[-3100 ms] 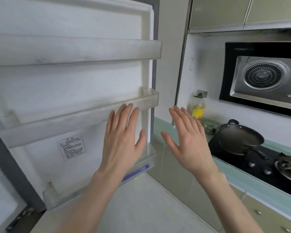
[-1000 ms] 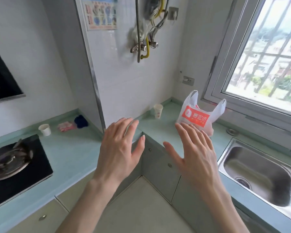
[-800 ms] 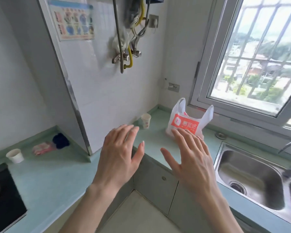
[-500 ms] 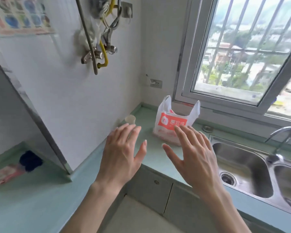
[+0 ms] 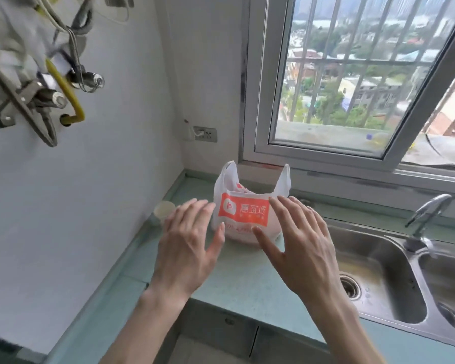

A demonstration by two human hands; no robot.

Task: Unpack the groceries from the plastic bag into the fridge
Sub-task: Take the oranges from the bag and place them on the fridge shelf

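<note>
A white plastic bag [image 5: 244,206] with an orange label stands upright on the pale green counter [image 5: 237,279], below the window, its two handles sticking up. My left hand [image 5: 189,245] hovers just left of the bag, fingers spread and empty. My right hand [image 5: 300,245] hovers in front of the bag's right side, fingers apart, holding nothing. Neither hand touches the bag. What the bag holds is hidden. The fridge is out of view.
A paper cup [image 5: 163,211] stands on the counter left of the bag, against the wall. A steel double sink [image 5: 378,271] with a tap [image 5: 426,214] lies to the right. Pipes and valves [image 5: 50,95] hang on the wall at upper left. A barred window [image 5: 352,74] is behind.
The view swung from the open fridge door past the stove to the corner counter. The bag has come closer and both open hands now flank it.
</note>
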